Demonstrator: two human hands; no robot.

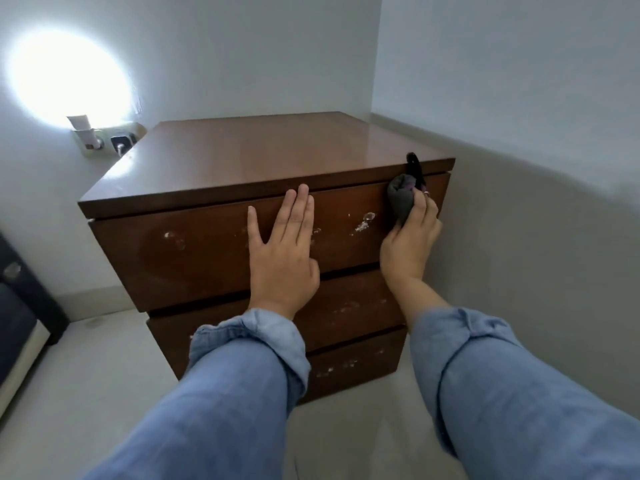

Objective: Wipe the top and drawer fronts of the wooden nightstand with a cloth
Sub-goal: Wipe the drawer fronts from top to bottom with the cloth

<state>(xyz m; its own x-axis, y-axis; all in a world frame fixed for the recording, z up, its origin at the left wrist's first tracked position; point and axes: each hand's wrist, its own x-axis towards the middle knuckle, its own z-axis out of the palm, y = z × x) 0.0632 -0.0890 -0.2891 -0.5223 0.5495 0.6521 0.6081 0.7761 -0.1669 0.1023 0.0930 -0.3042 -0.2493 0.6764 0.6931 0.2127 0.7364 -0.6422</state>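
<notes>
White-walled corner, pale floor; a wooden nightstand (242,161) stands in it. Left hand (282,251) presses flat, fingers straight, on the top drawer front (194,251). Right hand (410,237) grips a dark cloth (400,199) at that drawer's far right edge

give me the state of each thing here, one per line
top drawer: closed, white marks on front
middle drawer: closed, white marks
bottom drawer: closed, white marks
cloth: bunched, against top drawer front
left hand: flat on top drawer
right hand: grips cloth
wall light: on
</notes>
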